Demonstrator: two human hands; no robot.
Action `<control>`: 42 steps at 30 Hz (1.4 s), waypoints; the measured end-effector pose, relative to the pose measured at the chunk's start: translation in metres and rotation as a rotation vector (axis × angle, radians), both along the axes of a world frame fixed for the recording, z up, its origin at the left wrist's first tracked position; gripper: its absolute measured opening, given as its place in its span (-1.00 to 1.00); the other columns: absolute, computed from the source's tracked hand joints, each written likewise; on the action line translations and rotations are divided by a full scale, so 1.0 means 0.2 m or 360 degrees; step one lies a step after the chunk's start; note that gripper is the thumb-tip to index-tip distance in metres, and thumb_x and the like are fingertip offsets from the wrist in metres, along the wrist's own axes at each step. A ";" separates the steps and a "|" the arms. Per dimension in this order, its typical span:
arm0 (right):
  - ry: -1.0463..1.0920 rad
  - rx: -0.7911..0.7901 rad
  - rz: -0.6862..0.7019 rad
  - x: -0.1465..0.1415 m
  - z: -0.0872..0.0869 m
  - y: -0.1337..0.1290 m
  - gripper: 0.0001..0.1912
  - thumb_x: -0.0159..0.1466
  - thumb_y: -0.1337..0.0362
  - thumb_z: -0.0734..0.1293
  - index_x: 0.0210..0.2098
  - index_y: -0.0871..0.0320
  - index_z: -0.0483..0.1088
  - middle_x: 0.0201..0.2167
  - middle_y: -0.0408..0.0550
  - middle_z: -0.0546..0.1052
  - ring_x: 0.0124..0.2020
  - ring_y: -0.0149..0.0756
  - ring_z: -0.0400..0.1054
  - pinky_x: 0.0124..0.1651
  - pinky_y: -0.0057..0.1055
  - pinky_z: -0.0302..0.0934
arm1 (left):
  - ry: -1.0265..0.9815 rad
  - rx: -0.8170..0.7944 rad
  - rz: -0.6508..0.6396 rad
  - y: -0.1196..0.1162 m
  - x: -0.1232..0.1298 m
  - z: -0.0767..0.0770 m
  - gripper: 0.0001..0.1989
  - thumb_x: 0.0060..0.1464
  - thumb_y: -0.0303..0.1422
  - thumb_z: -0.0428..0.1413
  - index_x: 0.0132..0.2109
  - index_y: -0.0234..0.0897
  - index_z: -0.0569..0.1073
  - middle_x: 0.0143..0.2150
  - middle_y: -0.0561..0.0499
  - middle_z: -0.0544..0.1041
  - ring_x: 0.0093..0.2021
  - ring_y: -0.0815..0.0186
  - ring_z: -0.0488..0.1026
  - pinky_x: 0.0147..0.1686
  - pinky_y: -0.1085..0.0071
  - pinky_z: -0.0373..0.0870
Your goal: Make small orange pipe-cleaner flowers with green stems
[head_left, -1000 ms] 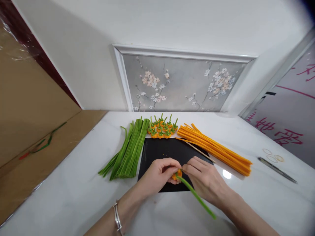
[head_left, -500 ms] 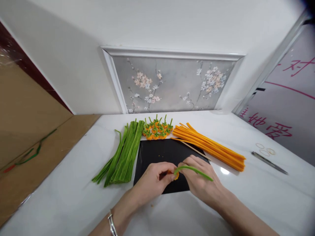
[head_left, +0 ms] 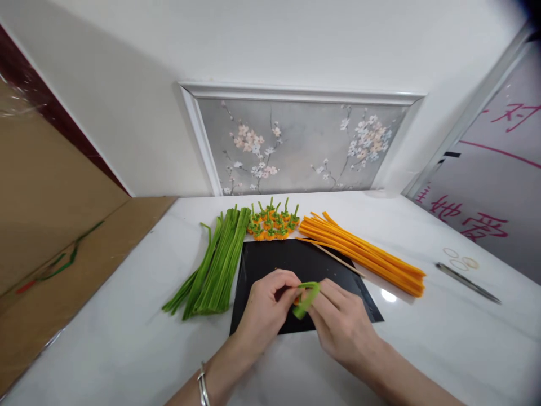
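Over the black mat [head_left: 270, 259], my left hand [head_left: 268, 301] pinches a small orange piece [head_left: 297, 300], mostly hidden by the fingers. A green fuzzy stem [head_left: 311, 292] curves out between both hands, its end hanging down and blurred. My right hand [head_left: 342, 313] is closed at the stem's right side, its fingertips partly hidden. Behind the mat stand several small orange pieces with green tops [head_left: 270, 223]. To the left lies a bundle of green stems [head_left: 220, 265], and to the right a bundle of orange stems [head_left: 363, 251].
A thin wooden stick [head_left: 338, 259] lies across the mat's back right edge. Farther right are tweezers [head_left: 467, 282] and several thin rings [head_left: 470, 263] on the white table [head_left: 139, 338]. Cardboard [head_left: 84, 265] borders the left side; a framed floral panel [head_left: 300, 141] is behind.
The green stem has swung from pointing right over my right hand to curling down between the hands. My right hand has shifted slightly right and down, and the camera view has moved a little.
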State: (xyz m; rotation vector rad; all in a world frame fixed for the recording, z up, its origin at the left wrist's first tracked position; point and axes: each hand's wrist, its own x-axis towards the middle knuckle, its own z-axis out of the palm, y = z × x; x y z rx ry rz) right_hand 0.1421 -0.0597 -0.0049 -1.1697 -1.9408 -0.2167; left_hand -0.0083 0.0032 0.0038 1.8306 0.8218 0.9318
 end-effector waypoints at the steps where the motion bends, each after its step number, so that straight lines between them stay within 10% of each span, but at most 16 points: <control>1: 0.0033 0.0007 -0.0001 -0.01 0.00 0.00 -0.75 0.34 0.47 0.14 -0.39 0.17 0.37 -0.52 -0.07 0.39 -0.48 -0.36 0.24 -0.44 -0.44 0.13 | -0.0007 0.0024 0.0019 -0.01 0.00 0.00 -0.83 0.13 -0.39 0.08 -0.38 -0.28 0.54 -0.31 -0.04 0.53 -0.30 0.29 0.44 -0.26 0.44 0.34; 17: -0.0501 0.0176 -0.0136 -0.06 -0.04 -0.04 -0.79 0.32 0.50 0.16 -0.31 0.23 0.42 -0.51 -0.04 0.43 -0.48 -0.30 0.21 -0.42 -0.29 -0.06 | -0.0161 -0.0297 0.0385 -0.05 0.05 -0.01 -0.86 0.04 -0.35 0.14 -0.45 -0.29 0.46 -0.43 0.05 0.49 -0.37 0.33 0.40 -0.31 0.46 0.34; 24: 0.0500 -0.0359 0.0339 0.03 0.02 -0.01 -0.71 0.38 0.27 0.13 -0.33 0.16 0.45 -0.49 -0.09 0.50 -0.49 -0.38 0.37 -0.43 -0.44 0.18 | -0.0184 -0.0197 0.0381 -0.03 0.03 -0.02 -0.83 0.07 -0.33 0.11 -0.44 -0.30 0.42 -0.42 0.04 0.43 -0.38 0.35 0.36 -0.32 0.45 0.32; 30: 0.1379 -0.1028 0.0148 0.05 0.00 0.03 -0.77 0.27 0.10 0.30 -0.28 0.15 0.39 -0.47 -0.15 0.43 -0.57 -0.45 0.35 -0.51 -0.51 0.26 | -0.0226 -0.0163 0.0348 -0.03 0.04 -0.04 -0.83 0.10 -0.32 0.10 -0.42 -0.29 0.38 -0.39 0.05 0.38 -0.38 0.36 0.33 -0.36 0.46 0.31; 36: 0.1667 -0.1556 0.0445 0.05 0.01 0.04 -0.63 0.17 0.04 0.39 -0.14 0.11 0.32 -0.37 -0.17 0.42 -0.44 -0.36 0.47 -0.43 -0.45 0.39 | -0.0120 -0.0117 0.0386 -0.01 0.02 -0.05 -0.88 0.09 -0.36 0.10 -0.39 -0.28 0.41 -0.40 0.06 0.39 -0.38 0.36 0.34 -0.37 0.46 0.30; 42: 0.1617 -0.1402 0.0312 0.04 -0.01 0.06 -0.75 0.15 0.15 0.41 -0.33 0.16 0.32 -0.44 -0.20 0.39 -0.43 -0.42 0.37 -0.40 -0.47 0.38 | -0.0115 -0.0102 0.0157 -0.04 0.03 -0.01 -0.88 0.11 -0.40 0.07 -0.37 -0.30 0.46 -0.26 -0.04 0.46 -0.22 0.28 0.42 -0.22 0.42 0.35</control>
